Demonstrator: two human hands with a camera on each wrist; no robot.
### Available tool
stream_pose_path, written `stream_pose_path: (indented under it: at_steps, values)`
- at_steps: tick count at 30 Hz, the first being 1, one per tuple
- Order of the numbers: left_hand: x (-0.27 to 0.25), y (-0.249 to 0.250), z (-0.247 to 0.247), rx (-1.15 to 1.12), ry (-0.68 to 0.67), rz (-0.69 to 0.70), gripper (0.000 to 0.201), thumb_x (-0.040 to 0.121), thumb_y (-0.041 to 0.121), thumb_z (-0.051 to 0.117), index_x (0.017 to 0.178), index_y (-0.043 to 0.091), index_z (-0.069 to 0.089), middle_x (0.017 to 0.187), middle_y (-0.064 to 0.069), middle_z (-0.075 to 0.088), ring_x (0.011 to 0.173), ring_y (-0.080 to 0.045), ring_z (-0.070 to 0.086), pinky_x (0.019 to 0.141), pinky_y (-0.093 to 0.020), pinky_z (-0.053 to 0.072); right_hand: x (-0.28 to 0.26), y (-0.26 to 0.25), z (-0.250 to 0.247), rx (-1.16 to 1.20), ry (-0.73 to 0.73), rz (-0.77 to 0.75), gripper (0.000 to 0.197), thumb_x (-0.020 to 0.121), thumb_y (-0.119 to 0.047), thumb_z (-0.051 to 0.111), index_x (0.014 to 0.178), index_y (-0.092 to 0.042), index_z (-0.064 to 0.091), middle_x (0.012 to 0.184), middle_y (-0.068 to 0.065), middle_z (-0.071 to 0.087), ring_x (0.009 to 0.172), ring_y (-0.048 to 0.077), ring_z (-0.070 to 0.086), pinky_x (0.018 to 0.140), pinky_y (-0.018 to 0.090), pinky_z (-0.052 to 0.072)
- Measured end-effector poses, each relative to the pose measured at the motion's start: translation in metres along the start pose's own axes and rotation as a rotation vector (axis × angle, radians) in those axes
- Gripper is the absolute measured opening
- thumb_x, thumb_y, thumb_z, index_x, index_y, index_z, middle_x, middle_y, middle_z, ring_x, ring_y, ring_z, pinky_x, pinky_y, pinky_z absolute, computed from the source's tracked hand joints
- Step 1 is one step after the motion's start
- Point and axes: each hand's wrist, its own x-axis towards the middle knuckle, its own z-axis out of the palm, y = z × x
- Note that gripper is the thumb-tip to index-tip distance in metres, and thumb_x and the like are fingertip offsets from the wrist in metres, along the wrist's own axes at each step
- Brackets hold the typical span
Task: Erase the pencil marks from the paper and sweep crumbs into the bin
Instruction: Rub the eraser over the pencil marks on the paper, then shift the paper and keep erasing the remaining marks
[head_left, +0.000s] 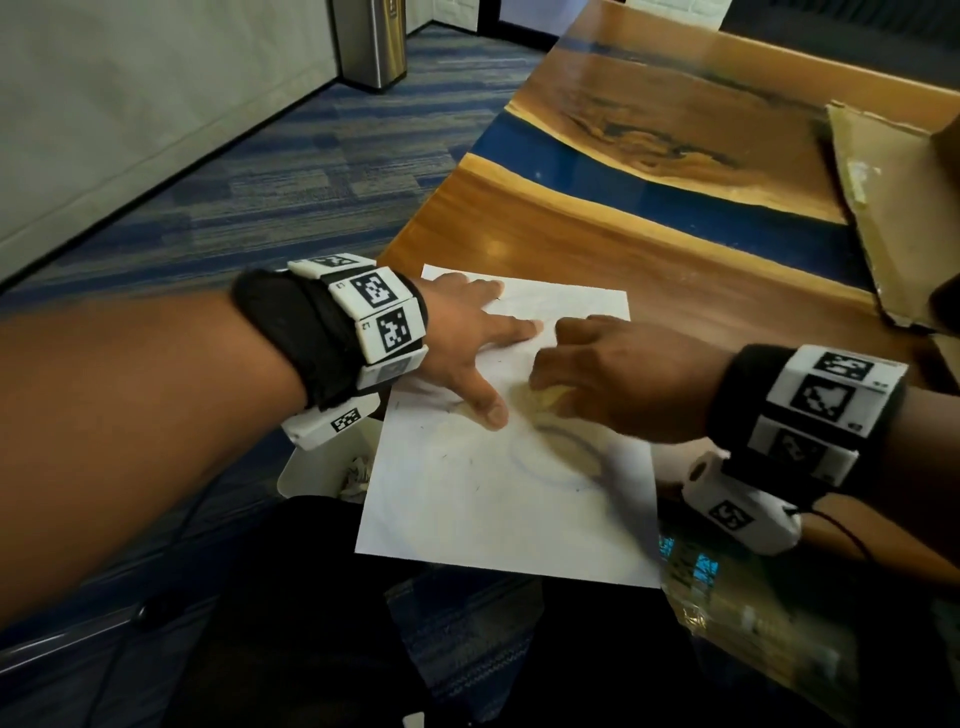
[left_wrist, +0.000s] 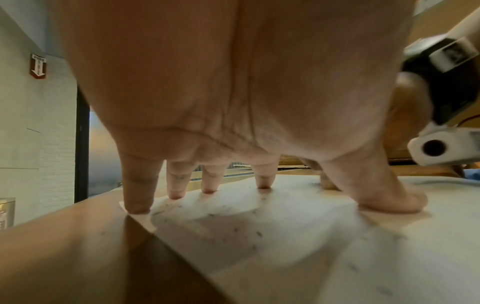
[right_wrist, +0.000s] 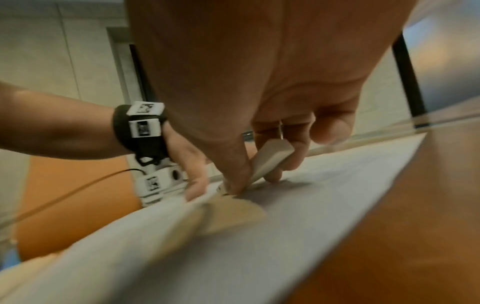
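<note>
A white sheet of paper (head_left: 498, 499) lies at the near corner of the wooden table, with faint grey pencil rings (head_left: 566, 457) near its middle and dark eraser crumbs (left_wrist: 233, 230) scattered over it. My left hand (head_left: 467, 338) lies spread flat on the paper's far left part, fingertips (left_wrist: 136, 205) and thumb pressing it down. My right hand (head_left: 597, 374) pinches a pale beige eraser (right_wrist: 270, 160) between thumb and fingers, its lower end on the paper just right of the left thumb. A white bin (head_left: 317, 467) with crumpled paper stands on the floor under the left wrist.
The wooden table (head_left: 623, 218) with blue resin bands stretches away ahead. A flattened cardboard box (head_left: 893, 208) lies at its far right. A steel trash can (head_left: 371, 41) stands on the carpet far off. The table edge runs just left of the paper.
</note>
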Motion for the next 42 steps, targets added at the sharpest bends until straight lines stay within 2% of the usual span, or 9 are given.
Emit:
stream_pose_path:
  at_steps: [5,11,17,20,22,24,29,35,42]
  values:
    - [-0.010,-0.005,0.014,-0.113,0.048,-0.013,0.099,0.074,0.088,0.045,0.153,0.055,-0.003,0.167,0.005,-0.017,0.153,-0.026,-0.015,0.122,-0.058,0.006,-0.017,0.062,-0.002,-0.102,0.019,0.405,0.026,0.097,-0.047,0.048,0.120,-0.037,0.054,0.104,-0.011,0.047,0.090,0.011,0.047,0.080,0.033,0.047]
    - [-0.018,-0.031,0.036,-0.195,0.289,-0.161,0.081,0.089,0.076,0.041,0.157,0.046,0.009,0.167,0.005,-0.017,0.152,-0.022,-0.019,0.122,-0.051,-0.005,-0.035,0.079,0.004,-0.084,0.027,0.602,0.034,0.093,-0.051,0.054,0.124,-0.038,0.055,0.108,-0.011,0.052,0.092,0.013,0.053,0.085,0.038,0.051]
    - [-0.023,-0.077,0.054,-0.484,0.323,-0.442,0.116,0.060,0.096,0.048,0.149,0.022,0.038,0.154,-0.006,0.043,0.136,-0.029,0.046,0.111,-0.047,0.038,-0.030,0.025,-0.010,0.091,0.043,0.410,0.017,0.098,-0.041,0.051,0.107,-0.032,0.061,0.098,-0.011,0.059,0.084,0.008,0.054,0.073,0.026,0.045]
    - [-0.038,-0.081,0.053,-0.644,0.217,-0.489,0.076,0.069,0.089,0.053,0.104,0.022,0.065,0.108,0.000,0.068,0.094,-0.018,0.064,0.079,-0.032,0.049,-0.019,0.010,-0.006,0.181,-0.027,0.393,0.016,0.097,-0.042,0.052,0.102,-0.030,0.061,0.092,-0.010,0.060,0.081,0.006,0.052,0.066,0.023,0.038]
    - [-0.045,-0.083,0.054,-0.809,0.338,-0.510,0.040,0.086,0.059,0.068,0.081,0.020,0.061,0.087,0.000,0.066,0.074,-0.014,0.060,0.061,-0.028,0.042,-0.010,0.010,-0.008,0.211,-0.008,0.413,0.018,0.097,-0.042,0.053,0.102,-0.028,0.063,0.093,-0.009,0.061,0.081,0.006,0.052,0.065,0.021,0.036]
    - [-0.045,-0.092,0.059,-0.995,0.532,-0.532,0.025,0.090,0.032,0.074,0.081,0.011,0.063,0.089,-0.008,0.071,0.075,-0.024,0.064,0.064,-0.031,0.048,-0.003,0.013,-0.013,0.259,-0.007,0.447,0.019,0.096,-0.044,0.054,0.101,-0.029,0.064,0.093,-0.009,0.062,0.082,0.007,0.054,0.065,0.022,0.037]
    - [-0.046,-0.099,0.048,-1.511,0.810,-0.394,0.009,0.084,0.021,0.076,0.076,0.024,0.074,0.096,-0.014,0.076,0.087,-0.036,0.071,0.090,-0.056,0.055,0.010,0.026,-0.023,0.589,0.126,0.555,0.016,0.096,-0.035,0.057,0.099,-0.021,0.066,0.093,0.006,0.071,0.083,0.023,0.069,0.066,0.035,0.059]
    - [-0.052,-0.067,-0.012,-1.820,0.945,-0.054,0.012,0.096,0.007,0.062,0.095,0.017,0.070,0.096,-0.007,0.075,0.084,-0.024,0.071,0.083,-0.045,0.057,0.010,0.041,-0.039,1.123,0.456,0.578,0.028,0.090,-0.043,0.066,0.113,-0.027,0.068,0.101,-0.002,0.068,0.078,0.020,0.062,0.062,0.032,0.050]
    - [-0.063,-0.041,-0.052,-1.768,1.117,0.158,0.018,0.101,0.016,0.058,0.115,0.015,0.069,0.109,-0.005,0.076,0.098,-0.022,0.073,0.081,-0.039,0.061,-0.012,0.034,-0.079,0.984,0.893,0.393,0.020,0.094,-0.027,0.063,0.088,-0.011,0.074,0.070,0.006,0.062,0.061,0.017,0.052,0.052,0.034,0.044]
